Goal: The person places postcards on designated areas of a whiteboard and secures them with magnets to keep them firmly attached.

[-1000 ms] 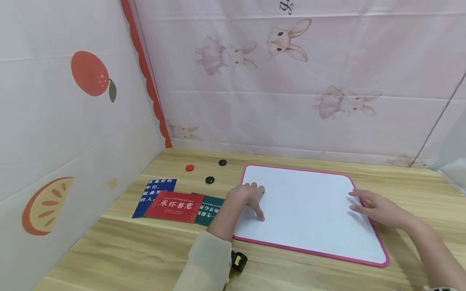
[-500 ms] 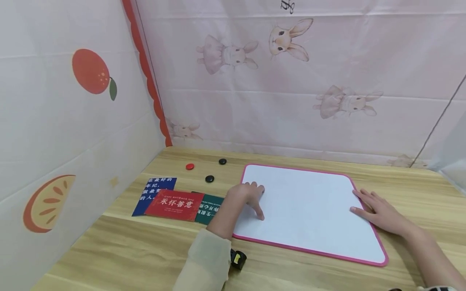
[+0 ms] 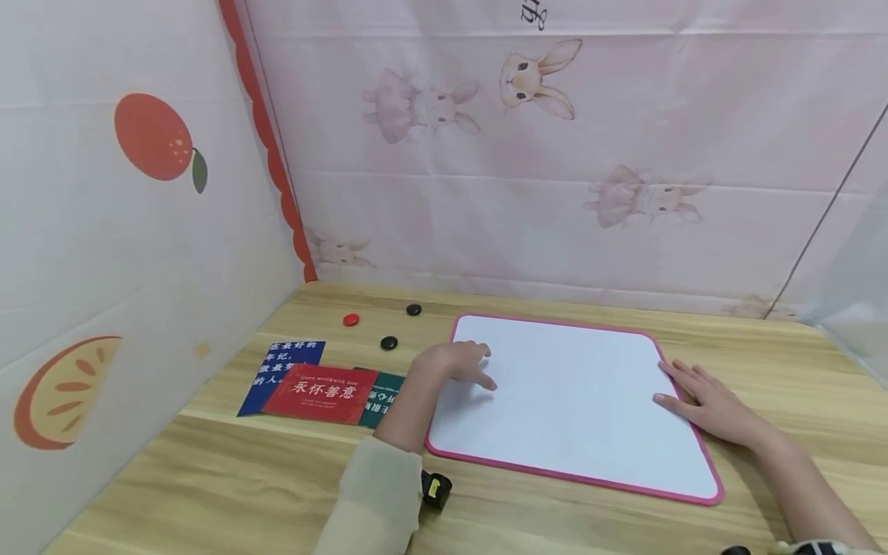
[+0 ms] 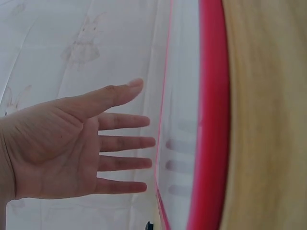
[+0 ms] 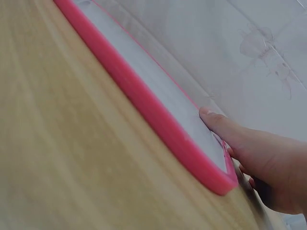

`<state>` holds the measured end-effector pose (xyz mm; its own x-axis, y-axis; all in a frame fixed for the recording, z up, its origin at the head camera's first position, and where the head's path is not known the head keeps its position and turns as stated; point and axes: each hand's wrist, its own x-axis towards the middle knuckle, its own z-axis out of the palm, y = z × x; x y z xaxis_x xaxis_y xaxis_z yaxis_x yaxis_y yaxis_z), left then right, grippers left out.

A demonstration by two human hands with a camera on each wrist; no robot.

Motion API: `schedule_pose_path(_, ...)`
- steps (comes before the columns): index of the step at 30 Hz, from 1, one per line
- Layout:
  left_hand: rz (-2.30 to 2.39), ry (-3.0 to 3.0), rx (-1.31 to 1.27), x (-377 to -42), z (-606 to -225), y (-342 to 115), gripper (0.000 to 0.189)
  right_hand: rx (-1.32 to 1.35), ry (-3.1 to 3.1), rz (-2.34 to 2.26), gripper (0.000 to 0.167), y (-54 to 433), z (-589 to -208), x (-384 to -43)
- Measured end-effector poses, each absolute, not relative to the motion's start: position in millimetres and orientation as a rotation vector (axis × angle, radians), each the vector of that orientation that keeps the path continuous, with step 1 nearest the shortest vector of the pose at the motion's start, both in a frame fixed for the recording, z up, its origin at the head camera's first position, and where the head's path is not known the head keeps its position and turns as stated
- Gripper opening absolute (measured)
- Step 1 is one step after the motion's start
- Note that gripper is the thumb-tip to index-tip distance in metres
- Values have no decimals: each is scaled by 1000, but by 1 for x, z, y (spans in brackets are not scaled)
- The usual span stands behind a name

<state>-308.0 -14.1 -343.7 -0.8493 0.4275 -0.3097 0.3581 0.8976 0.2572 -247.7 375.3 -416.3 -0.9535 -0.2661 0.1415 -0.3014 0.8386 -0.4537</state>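
Observation:
A white board [image 3: 555, 401] with a pink frame lies flat on the wooden table. My left hand [image 3: 458, 362] hovers over its left part, and in the left wrist view the fingers [image 4: 125, 143] are straight and spread, apart from the surface and holding nothing. At the board's right edge rests my right hand [image 3: 714, 405]. Its thumb [image 5: 216, 120] lies over the pink rim while the other fingers extend along the outer side, partly hidden in the right wrist view.
Left of the board lie overlapping blue [image 3: 277, 378], red [image 3: 322, 393] and green [image 3: 378, 401] cards. Behind them sit a red round piece [image 3: 351, 319] and two black round pieces [image 3: 389, 343]. A small black object [image 3: 435, 490] shows beside the left sleeve. Printed cloth walls [image 3: 444, 200] stand behind and left.
My left hand has lifted slightly off the board, its fingers straightening. The right hand has lowered onto the right edge. The whole head view has shifted a little.

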Motion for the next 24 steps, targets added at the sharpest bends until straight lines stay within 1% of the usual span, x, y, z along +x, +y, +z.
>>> schedule_pose_path(3,323,2726,604,-310,-344,-17,61,457,-2941,753,69,373,-416,-248)
schedule_pose_path(12,298,2812,833,-318,-339,-25,60,441,-2950,762,69,370,-417,-248)
schedule_pose_path(20,405,2724,934,-318,-332,-45,56,433,-2951,750,69,368,-414,-246)
schedule_pose_path(24,397,2721,929,-322,-333,-55,55,428,-2952,742,69,371,-414,-245)
